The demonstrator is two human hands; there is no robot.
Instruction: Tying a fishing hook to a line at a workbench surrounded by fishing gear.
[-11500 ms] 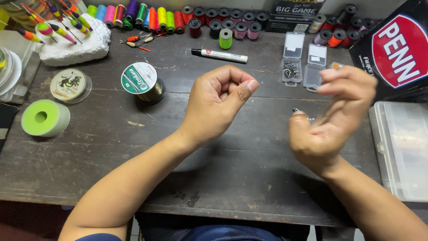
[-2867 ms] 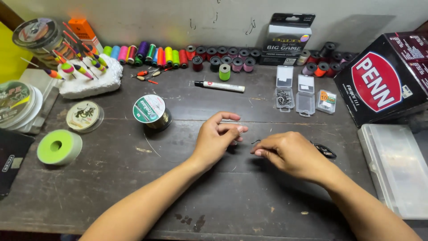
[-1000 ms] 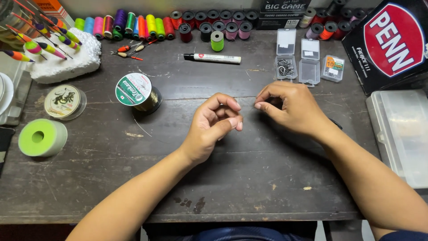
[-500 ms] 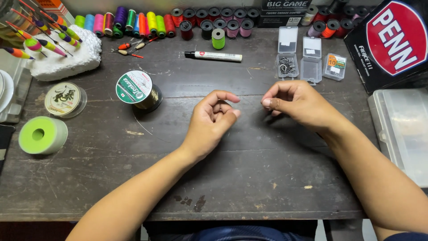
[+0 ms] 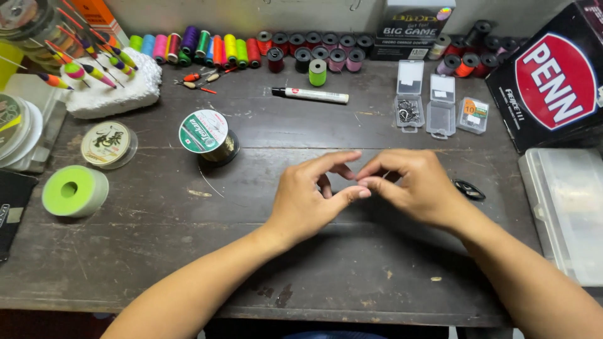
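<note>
The left hand [image 5: 311, 198] and the right hand [image 5: 411, 185] meet at the centre of the frame, above the dark wooden table [image 5: 157, 245]. Their fingertips touch or nearly touch. The left hand's fingers are spread narrowly, index extended toward the right hand and thumb pointing at it. The right hand's fingers are curled, with thumb and index pinched close together. Whatever lies between the fingertips is too small and thin to make out; whether either hand grips it cannot be told.

A thin fishing line [image 5: 211, 184] shows as a pale strand on the table at centre left. It runs down and right from the green-labelled line spool [image 5: 204, 132], which stands left of the left hand. The strand fades from view before the fingers.

A small dark object [image 5: 470, 189] lies on the table just right of the right hand. Small clear hook boxes [image 5: 433, 107] sit in the upper right. A row of coloured thread spools [image 5: 251, 50] lines the top edge. A white marker [image 5: 311, 95] lies below them.
</note>
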